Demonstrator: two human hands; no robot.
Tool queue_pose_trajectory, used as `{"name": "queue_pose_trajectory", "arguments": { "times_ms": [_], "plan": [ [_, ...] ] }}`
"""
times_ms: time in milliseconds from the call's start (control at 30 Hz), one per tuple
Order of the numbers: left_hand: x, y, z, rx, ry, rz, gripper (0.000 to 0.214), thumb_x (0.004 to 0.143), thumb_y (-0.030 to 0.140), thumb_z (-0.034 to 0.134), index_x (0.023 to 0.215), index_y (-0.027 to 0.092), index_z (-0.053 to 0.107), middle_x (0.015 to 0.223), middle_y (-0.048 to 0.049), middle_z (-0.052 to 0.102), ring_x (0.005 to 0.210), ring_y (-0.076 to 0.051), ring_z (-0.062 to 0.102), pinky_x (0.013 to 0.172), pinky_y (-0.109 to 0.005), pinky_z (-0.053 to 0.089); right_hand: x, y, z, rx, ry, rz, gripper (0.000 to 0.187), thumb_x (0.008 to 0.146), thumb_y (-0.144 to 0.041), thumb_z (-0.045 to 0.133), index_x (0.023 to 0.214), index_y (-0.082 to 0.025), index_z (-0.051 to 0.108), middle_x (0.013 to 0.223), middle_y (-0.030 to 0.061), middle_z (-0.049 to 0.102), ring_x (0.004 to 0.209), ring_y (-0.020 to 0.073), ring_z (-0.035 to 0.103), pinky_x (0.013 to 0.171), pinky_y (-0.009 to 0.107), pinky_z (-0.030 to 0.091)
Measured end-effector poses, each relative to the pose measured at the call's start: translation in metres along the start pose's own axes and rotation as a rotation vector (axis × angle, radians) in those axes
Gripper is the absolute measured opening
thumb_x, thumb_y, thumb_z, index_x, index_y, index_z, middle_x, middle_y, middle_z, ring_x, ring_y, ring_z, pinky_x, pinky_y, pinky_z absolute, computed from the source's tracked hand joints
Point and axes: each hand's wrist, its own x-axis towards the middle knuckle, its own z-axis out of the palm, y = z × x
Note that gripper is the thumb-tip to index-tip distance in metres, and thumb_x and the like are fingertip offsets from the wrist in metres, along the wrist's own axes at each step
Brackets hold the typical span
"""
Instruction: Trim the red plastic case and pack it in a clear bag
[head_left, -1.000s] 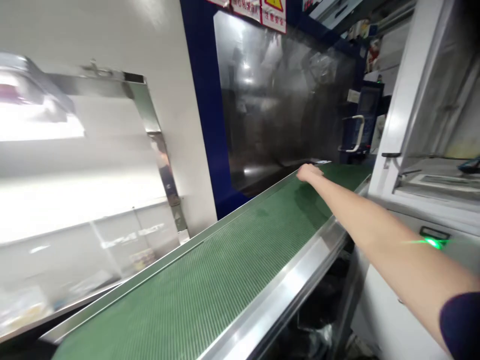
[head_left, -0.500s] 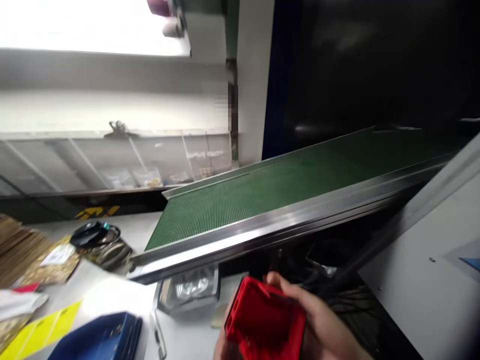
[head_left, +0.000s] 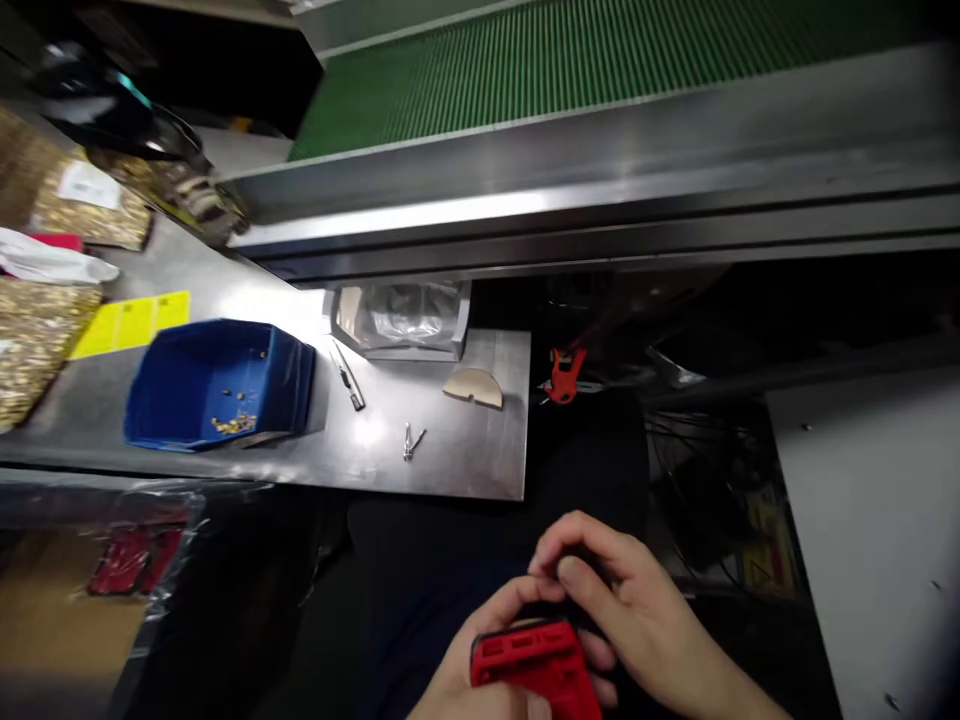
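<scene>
A hollow red plastic housing [head_left: 536, 660] with a dark rim is low in the head view, its slotted open side towards me. My left hand [head_left: 469, 670] holds it, thumb across the near edge, forefinger stretched past the top edge. My right hand [head_left: 637, 610] is just beyond and to the right of the housing, forefinger bent and thumb drawn in close to it, near my left fingertip. I cannot make out anything between those fingers. Both hands are over my dark-clothed lap, in front of the metal worktable [head_left: 480, 460].
On the table are a blue bin [head_left: 195, 385] with small brass-coloured pieces, a utility knife [head_left: 346, 375], small metal pieces [head_left: 411, 442], a beige half-disc [head_left: 474, 387] and a grey bin [head_left: 409, 320]. A green conveyor [head_left: 525, 70] runs above. An orange-handled tool [head_left: 564, 376] is right of the table.
The view has tipped down, bringing the tabletop and lap into sight. The red housing is now lower in view, in my left hand; my right hand has come off its side.
</scene>
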Motion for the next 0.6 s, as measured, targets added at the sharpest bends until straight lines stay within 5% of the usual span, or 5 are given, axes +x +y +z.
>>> {"name": "queue_pose_trajectory", "arguments": {
  "times_ms": [133, 433, 600],
  "plan": [
    [-0.003, 0.011, 0.010, 0.070, 0.044, -0.105, 0.076, 0.077, 0.021, 0.082, 0.146, 0.016, 0.050, 0.110, -0.0177, 0.079, 0.108, -0.033, 0.075, 0.093, -0.037, 0.052, 0.010, -0.011, 0.013, 0.011, -0.048, -0.026, 0.031, 0.106, -0.043, 0.052, 0.091, -0.022, 0.070, 0.088, -0.0008, 0.073, 0.084, 0.0119, 0.068, 0.078, 0.021, 0.052],
    [-0.004, 0.012, 0.018, 0.143, 0.154, -0.159, 0.074, 0.074, 0.026, 0.081, 0.143, 0.015, 0.054, 0.093, -0.0120, 0.079, 0.092, -0.029, 0.075, 0.081, -0.031, 0.050, 0.004, 0.005, 0.019, 0.206, -0.050, 0.013, 0.040, 0.105, -0.048, 0.053, 0.085, -0.017, 0.069, 0.080, 0.0031, 0.074, 0.076, 0.0143, 0.069, 0.071, 0.023, 0.053],
    [-0.003, 0.013, 0.026, 0.106, 0.180, -0.155, 0.081, 0.073, 0.024, 0.082, 0.147, 0.018, 0.050, 0.094, -0.0102, 0.079, 0.091, -0.026, 0.074, 0.084, -0.031, 0.050, -0.002, 0.010, 0.019, 0.189, 0.083, -0.013, 0.039, 0.104, -0.047, 0.053, 0.081, -0.018, 0.066, 0.066, -0.0018, 0.063, 0.061, 0.0093, 0.058, 0.060, 0.020, 0.046]
  ]
}}
